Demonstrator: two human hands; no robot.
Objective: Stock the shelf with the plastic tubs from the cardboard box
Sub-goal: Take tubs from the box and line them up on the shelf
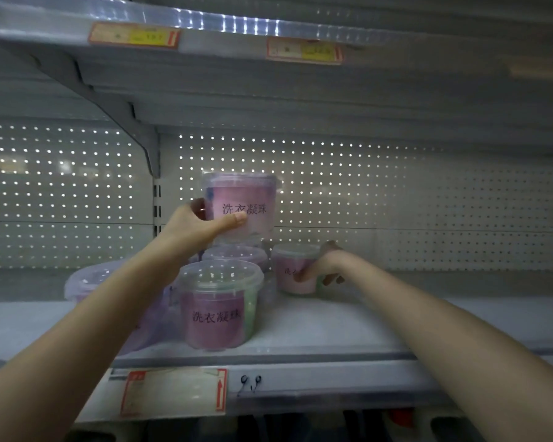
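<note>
Several clear plastic tubs with pink labels stand on the grey shelf (332, 333). My left hand (198, 224) grips an upper tub (246, 199), thumb across its label, held just above a rear tub (237, 255). My right hand (323, 266) grips a small tub (292, 272) that sits deep on the shelf to the right. A front tub (219, 307) stands near the shelf edge. Another tub (90, 282) at the left is partly hidden behind my left forearm. The cardboard box is not in view.
A perforated back panel (396, 202) closes the shelf behind the tubs. An upper shelf (268, 43) with price tags hangs overhead. A red-framed price label (173, 393) is on the front rail. Bare shelf surface extends to the right of the tubs.
</note>
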